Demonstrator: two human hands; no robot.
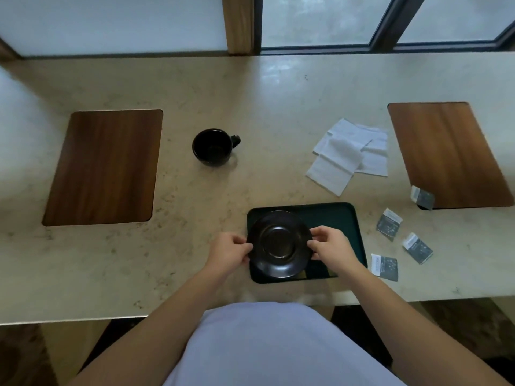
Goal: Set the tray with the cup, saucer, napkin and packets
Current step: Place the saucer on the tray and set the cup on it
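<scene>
A black saucer (pixel 278 243) sits over the left half of the dark green tray (pixel 337 215) near the counter's front edge. My left hand (pixel 230 252) pinches the saucer's left rim and my right hand (pixel 331 247) pinches its right rim. A black cup (pixel 213 147) stands empty on the counter farther back to the left, handle pointing right. White napkins (pixel 345 156) lie in a loose pile behind and right of the tray. Several dark packets (pixel 386 267) are scattered to the tray's right.
Two wooden inlays are set into the beige counter, one at the left (pixel 104 167) and one at the right (pixel 448 153). One packet (pixel 422 197) lies at the right inlay's front edge. Windows run along the back of the counter.
</scene>
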